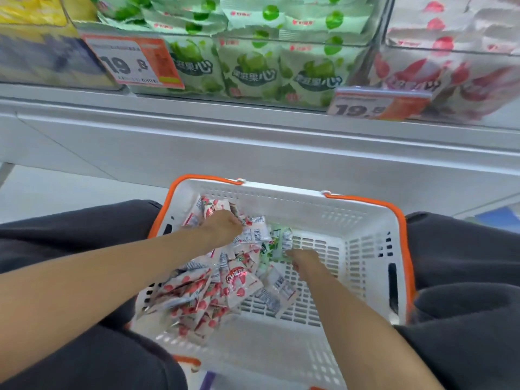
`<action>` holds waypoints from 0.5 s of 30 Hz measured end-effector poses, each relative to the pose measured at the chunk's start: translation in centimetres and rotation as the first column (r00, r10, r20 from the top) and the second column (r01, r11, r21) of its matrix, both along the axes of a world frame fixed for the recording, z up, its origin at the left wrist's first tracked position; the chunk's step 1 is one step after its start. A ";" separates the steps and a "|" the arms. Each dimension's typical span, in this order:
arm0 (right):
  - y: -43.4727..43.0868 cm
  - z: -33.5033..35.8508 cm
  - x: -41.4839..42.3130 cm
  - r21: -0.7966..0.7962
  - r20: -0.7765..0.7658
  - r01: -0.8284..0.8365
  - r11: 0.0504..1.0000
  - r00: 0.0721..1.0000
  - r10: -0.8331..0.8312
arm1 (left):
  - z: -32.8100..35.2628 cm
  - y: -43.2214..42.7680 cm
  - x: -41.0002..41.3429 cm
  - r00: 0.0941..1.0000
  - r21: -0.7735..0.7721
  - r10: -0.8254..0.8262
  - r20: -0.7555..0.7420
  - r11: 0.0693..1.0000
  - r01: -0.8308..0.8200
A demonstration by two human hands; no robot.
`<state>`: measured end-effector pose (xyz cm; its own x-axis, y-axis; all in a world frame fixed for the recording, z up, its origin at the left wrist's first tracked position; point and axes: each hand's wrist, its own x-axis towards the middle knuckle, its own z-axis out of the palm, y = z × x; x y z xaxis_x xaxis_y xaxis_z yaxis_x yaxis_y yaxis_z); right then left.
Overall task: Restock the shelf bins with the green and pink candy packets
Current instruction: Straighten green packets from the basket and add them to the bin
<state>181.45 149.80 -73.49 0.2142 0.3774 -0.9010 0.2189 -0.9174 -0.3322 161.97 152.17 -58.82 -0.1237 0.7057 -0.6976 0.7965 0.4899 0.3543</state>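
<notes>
Pink packets (239,280) jumbled, long axes mixed

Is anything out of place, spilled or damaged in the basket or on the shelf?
Nothing is spilled or damaged. One small oddity: a few green packets lie mixed into the loose heap of pink packets in the basket, while the shelf bins above hold one colour each.

I read this as a shop aisle: clear shelf bins (464,52) packed with identical green packets (253,71) and pink packets (439,77), printed 19.8 price tags (132,61) clipped on the fronts, plus a white shopping basket (295,204) with orange handles.
</notes>
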 end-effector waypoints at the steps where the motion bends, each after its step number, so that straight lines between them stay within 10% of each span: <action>1: 0.2 0.5 0.1 0.047 0.048 -0.045 0.998 0.998 0.042 | 0.0 0.0 0.0 0.999 -0.005 0.020 0.029 1.000 -0.020; 8: 2.2 11.2 0.5 0.441 0.427 -0.651 0.618 0.758 0.493 | 3.6 -0.1 0.8 0.854 -0.191 0.389 0.346 0.920 -0.341; 15: 1.8 23.8 -0.8 0.678 0.652 -0.735 0.016 0.611 0.449 | 11.7 0.7 0.9 0.433 -0.415 0.647 0.628 0.749 -0.516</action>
<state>180.64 151.58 -49.65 -0.4114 0.9070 0.0898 0.7100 0.3807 -0.5925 162.83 152.83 -47.17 0.0977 0.5491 -0.8300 -0.1698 0.8310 0.5297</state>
